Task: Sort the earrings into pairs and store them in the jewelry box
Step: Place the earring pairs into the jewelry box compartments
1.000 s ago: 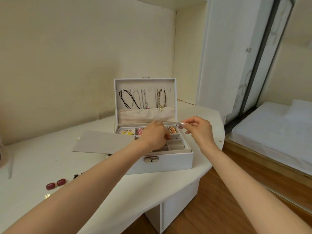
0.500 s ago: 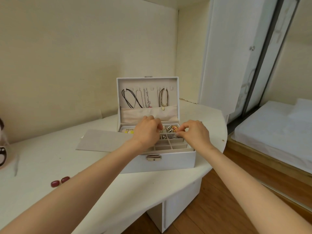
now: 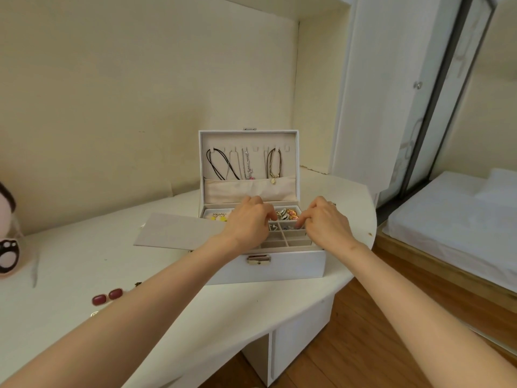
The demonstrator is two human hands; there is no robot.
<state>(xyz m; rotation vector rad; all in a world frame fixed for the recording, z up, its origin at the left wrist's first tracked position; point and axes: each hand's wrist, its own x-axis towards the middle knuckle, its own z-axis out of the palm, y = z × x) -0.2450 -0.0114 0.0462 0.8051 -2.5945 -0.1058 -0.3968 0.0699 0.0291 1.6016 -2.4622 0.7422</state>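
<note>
White table (image 3: 70, 264) fills the left and near part of the scene. At its far left edge a pink and black object (image 3: 8, 259) is cut off by the frame. Two dark red earrings (image 3: 107, 296) lie side by side on the table, near the person, just left of the left forearm, which crosses in front of that part of the table. Further right a flat grey panel (image 3: 173, 231) lies on the table with its right end against the jewelry box (image 3: 293, 267).

The box stands open with its lid (image 3: 249, 138) upright at the far side. Necklaces (image 3: 243, 163) hang inside the lid above a cloth pocket. A metal clasp (image 3: 258, 259) sits on the near wall of the box. Yellow earrings (image 3: 219, 217) lie in the far left compartment.

The left hand (image 3: 249, 222) is over the middle compartments, knuckles up and fingers curled down; its fingertips are hidden, so I cannot tell whether they pinch anything. Gold and pink earrings (image 3: 289, 214) lie in a far compartment between the two hands. The right hand (image 3: 327, 222) reaches over the right compartments with fingers curled and tips close together; whether they pinch something I cannot tell.

Right of the table are a wood floor (image 3: 377, 345) and a white bed (image 3: 453, 219).
</note>
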